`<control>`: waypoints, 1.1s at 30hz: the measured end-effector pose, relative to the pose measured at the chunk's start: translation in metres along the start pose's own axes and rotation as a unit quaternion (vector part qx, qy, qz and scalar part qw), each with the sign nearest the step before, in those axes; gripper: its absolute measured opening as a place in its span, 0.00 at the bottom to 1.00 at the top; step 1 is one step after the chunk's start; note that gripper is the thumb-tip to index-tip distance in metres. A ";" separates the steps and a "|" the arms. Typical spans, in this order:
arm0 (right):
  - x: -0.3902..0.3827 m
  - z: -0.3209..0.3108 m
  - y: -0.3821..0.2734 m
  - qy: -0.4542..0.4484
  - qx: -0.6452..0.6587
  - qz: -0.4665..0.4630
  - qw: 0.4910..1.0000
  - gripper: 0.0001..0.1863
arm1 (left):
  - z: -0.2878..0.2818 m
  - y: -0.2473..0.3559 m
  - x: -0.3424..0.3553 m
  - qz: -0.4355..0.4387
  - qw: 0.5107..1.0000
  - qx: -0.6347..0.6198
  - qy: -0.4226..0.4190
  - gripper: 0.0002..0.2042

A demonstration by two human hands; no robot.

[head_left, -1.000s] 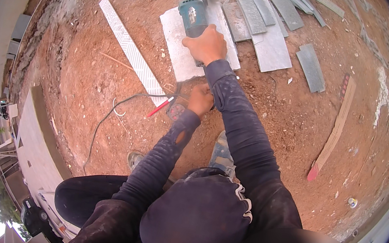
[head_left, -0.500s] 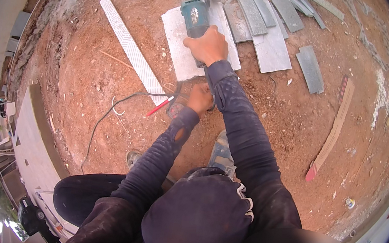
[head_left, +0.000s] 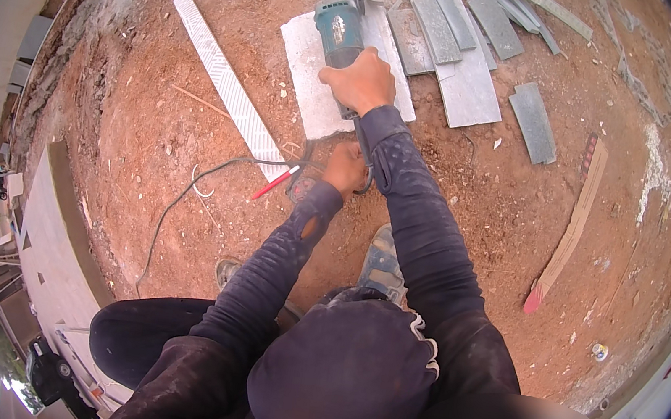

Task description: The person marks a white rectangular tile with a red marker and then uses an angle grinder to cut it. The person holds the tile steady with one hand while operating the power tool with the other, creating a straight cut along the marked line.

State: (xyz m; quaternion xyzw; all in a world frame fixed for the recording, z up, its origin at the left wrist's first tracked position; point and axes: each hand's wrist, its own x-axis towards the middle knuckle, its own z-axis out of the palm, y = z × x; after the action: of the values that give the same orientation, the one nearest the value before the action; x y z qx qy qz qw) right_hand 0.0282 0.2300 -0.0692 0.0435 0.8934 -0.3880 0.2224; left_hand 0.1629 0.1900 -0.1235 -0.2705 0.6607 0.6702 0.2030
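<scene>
Grinder (head_left: 339,27), slab (head_left: 308,83) edges either side

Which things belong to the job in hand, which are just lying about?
Seemingly part of it:
teal power tool, in the right hand
pale slab beneath it
dark cord near the left hand

Seemingly lying about:
red pen-like stick
ribbed white strip
brown strip

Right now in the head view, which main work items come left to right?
White ridged strip, teal handheld power tool, long pale-grey slab, lone grey rectangular piece, long brown strip with reddish tip.
</scene>
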 end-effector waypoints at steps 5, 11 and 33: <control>-0.003 0.000 0.000 0.003 0.000 -0.002 1.000 0.39 | -0.003 -0.004 0.002 0.005 1.000 0.006 -0.005 0.06; -0.003 0.002 0.004 0.020 -0.004 -0.019 1.000 0.39 | -0.008 -0.009 0.005 -0.024 0.995 -0.081 -0.049 0.06; -0.010 -0.002 0.004 0.002 -0.009 0.002 1.000 0.39 | -0.005 -0.010 0.003 -0.036 0.991 -0.120 -0.047 0.06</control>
State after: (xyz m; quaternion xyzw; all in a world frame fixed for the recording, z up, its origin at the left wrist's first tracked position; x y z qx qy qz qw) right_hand 0.0376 0.2355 -0.0662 0.0441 0.8973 -0.3792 0.2216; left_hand 0.1676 0.1852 -0.1332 -0.2847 0.5549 0.7491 0.2235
